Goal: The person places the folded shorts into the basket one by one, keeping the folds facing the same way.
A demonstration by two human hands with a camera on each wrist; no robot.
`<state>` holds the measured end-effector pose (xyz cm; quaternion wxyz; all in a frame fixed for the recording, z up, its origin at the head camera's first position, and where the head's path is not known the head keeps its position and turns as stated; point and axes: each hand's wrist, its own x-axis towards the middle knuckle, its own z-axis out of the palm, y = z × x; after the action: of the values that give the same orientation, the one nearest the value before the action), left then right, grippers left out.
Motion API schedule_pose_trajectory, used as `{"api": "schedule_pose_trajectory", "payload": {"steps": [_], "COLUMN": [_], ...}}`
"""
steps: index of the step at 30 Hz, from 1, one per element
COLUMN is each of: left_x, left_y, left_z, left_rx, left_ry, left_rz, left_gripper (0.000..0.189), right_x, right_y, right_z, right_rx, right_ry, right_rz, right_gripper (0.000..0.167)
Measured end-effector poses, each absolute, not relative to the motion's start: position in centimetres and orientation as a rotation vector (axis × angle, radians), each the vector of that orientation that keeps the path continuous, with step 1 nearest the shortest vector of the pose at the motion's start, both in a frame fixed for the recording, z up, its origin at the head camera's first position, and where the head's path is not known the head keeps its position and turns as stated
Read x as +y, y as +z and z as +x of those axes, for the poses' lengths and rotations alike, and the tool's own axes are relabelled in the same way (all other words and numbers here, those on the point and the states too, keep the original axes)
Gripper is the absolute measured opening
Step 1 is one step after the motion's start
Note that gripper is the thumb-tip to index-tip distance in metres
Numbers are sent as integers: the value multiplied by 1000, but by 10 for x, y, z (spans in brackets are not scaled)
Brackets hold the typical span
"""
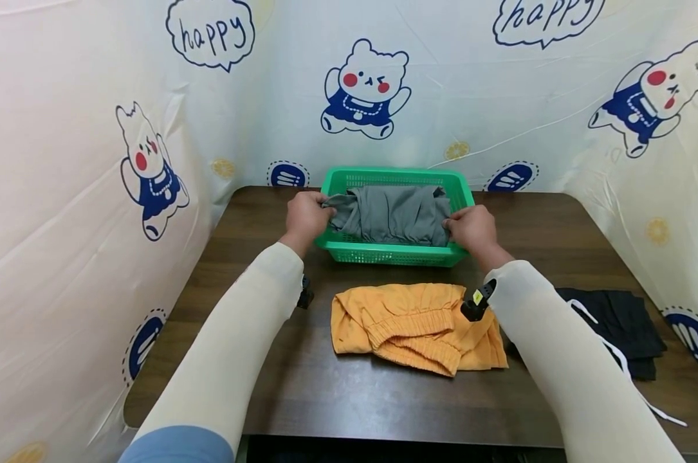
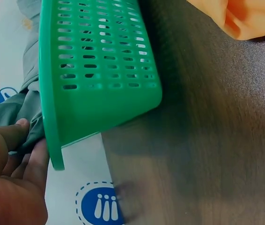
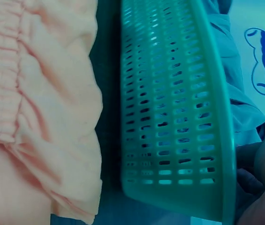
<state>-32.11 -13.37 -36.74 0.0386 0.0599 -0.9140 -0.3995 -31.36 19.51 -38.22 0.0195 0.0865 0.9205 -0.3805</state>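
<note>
A grey folded garment [image 1: 401, 215] with a gathered waistband lies in the green plastic basket [image 1: 392, 255] at the back of the table. At the basket's left end my left hand [image 1: 307, 217] pinches a corner of the grey cloth between thumb and fingers; the left wrist view shows this hand [image 2: 17, 173] just outside the rim. On the other side my right hand [image 1: 475, 230] pinches the garment's right edge by the rim. In the right wrist view the fingertips of that hand are partly hidden behind the basket [image 3: 179, 108].
Folded orange shorts [image 1: 406, 328] lie in front of the basket, under the right wrist. A black garment [image 1: 621, 328] with a white drawstring [image 1: 615, 354] sits at the table's right, partly behind the right sleeve. Printed cloth [image 1: 441, 83] hangs around the wooden table [image 1: 302, 392].
</note>
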Motion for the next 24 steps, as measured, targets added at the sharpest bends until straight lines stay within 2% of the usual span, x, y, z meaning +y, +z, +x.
{"api": "schedule_pose_trajectory", "payload": {"steps": [7, 24], "left_x": [-127, -124], "left_y": [-371, -373], "left_z": [-321, -319], "left_rx": [-2790, -2758], "left_ry": [-1192, -1242], "left_rz": [169, 236], "left_gripper": [16, 14], "right_x": [191, 192], "right_y": [-383, -388], "right_z": [-310, -310], "right_rx": [2958, 2978], "right_ry": [-953, -936], "right_rz": [83, 116], "right_gripper": [30, 29]}}
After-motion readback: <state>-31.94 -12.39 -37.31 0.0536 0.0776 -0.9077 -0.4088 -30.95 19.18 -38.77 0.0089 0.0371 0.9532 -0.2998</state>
